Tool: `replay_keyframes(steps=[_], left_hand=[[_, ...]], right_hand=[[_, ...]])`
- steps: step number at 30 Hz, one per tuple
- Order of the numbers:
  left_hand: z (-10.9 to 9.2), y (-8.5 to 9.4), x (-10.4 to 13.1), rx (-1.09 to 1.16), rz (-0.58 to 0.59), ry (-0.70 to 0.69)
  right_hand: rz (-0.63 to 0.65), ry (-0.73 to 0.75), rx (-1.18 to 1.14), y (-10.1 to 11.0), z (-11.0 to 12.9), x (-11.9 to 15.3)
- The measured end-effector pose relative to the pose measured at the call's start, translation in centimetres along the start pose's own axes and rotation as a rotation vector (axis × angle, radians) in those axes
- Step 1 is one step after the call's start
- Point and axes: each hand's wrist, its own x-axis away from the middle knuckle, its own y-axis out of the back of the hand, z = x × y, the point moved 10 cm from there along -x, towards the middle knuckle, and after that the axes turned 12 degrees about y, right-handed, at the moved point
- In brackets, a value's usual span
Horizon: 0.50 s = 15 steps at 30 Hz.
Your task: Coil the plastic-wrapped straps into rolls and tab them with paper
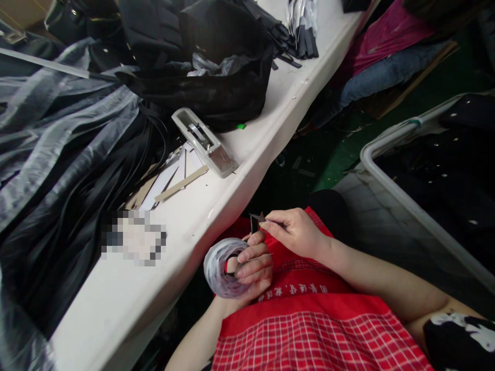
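Note:
My left hand (255,268) is closed around a roll of pale, translucent tape (216,268), with fingers reaching through its core. Between the fingertips of that hand a short black strip (253,223) sticks up. My right hand (296,232) is closed in a pinch just to the right, above the red apron (294,309). It grips a small, dark, pointed thing (262,216) whose kind I cannot make out; its tip meets or nearly meets the black strip.
Left of my hands runs a white table (201,226) with a tape dispenser (207,147), paper strips (181,184), black straps (108,170) and a black bag (232,93). A white-rimmed bin (371,162) with dark contents stands right. Another person (390,62) sits beyond.

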Motion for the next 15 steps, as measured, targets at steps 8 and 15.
replay_keyframes(steps=[8, 15], left_hand=[[0.5, -2.3, -0.2, 0.036, 0.133, 0.04], [0.6, -1.8, -0.1, -0.001, -0.017, 0.013]], right_hand=[[0.011, -0.006, -0.011, 0.0, -0.1, 0.2], [0.005, 0.0, -0.022, 0.1, 0.0, 0.1]])
